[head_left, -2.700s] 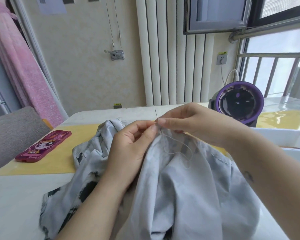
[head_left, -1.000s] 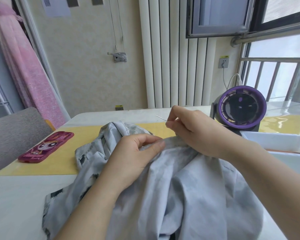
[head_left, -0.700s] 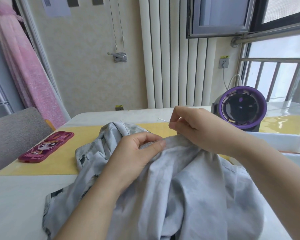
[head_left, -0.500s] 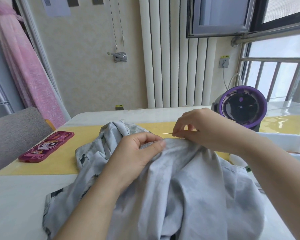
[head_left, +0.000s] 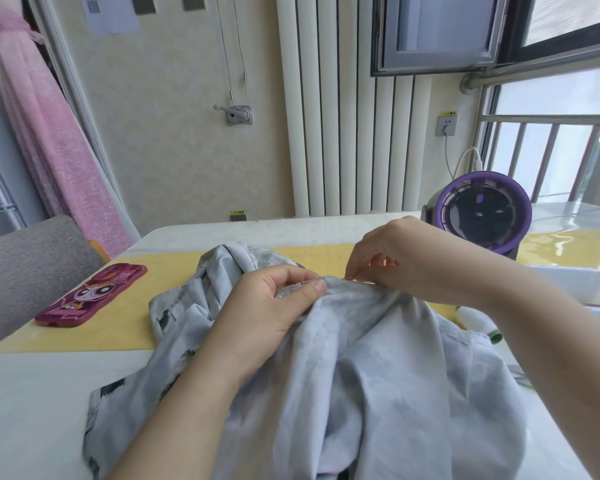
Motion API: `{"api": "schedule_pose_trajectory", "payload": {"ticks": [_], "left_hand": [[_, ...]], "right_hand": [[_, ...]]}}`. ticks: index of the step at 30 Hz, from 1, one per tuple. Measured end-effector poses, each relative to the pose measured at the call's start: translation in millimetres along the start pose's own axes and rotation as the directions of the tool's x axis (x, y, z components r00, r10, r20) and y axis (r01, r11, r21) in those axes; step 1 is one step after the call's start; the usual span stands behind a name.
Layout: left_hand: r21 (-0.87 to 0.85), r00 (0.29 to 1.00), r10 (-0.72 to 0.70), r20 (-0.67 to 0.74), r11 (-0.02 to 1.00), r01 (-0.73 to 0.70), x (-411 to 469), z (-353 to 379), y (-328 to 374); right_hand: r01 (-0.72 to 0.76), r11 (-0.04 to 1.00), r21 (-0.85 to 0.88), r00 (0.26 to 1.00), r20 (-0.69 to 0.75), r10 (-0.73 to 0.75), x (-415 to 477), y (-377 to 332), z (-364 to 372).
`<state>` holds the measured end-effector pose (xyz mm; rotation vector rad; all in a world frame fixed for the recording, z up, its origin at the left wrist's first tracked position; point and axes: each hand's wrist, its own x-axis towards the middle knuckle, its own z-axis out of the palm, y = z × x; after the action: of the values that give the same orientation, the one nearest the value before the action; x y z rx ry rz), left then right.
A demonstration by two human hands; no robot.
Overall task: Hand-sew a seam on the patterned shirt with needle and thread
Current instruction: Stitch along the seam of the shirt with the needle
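On the table (head_left: 32,410), left hand (head_left: 267,313) pinches the shirt (head_left: 378,375) taut so the needle (head_left: 352,275), pinched by right hand (head_left: 406,258), enters cleanly.

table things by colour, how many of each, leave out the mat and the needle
grey: 1, shirt
pink: 1, phone
purple: 1, fan
white: 2, bin and spool
total: 5
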<state>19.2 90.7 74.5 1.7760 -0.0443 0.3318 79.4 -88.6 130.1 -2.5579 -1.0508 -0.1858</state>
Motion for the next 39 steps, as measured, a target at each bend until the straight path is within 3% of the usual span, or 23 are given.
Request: {"api": "schedule_pose_trajectory", "payload": {"ticks": [24,31,34,39], "left_hand": [[-0.13,0.997,-0.043,0.071,0.99,0.052,-2,-1,4],[-0.304,0.987,-0.118,0.114,0.941,0.147,-2,-2,10],[-0.403,0.979,-0.149,0.137,0.895,0.193,-3,-2,12],[-0.501,0.979,-0.159,0.127,0.842,0.201,-2,-2,10]], "right_hand": [[-0.029,0.997,0.068,1.0,-0.003,0.03,1,-2,6],[-0.031,0.98,0.198,0.998,-0.055,0.043,1,-8,7],[0.028,0.98,0.199,0.996,-0.092,-0.01,2,-12,9],[0.117,0.917,0.382,0.986,-0.158,-0.061,2,-17,12]]}}
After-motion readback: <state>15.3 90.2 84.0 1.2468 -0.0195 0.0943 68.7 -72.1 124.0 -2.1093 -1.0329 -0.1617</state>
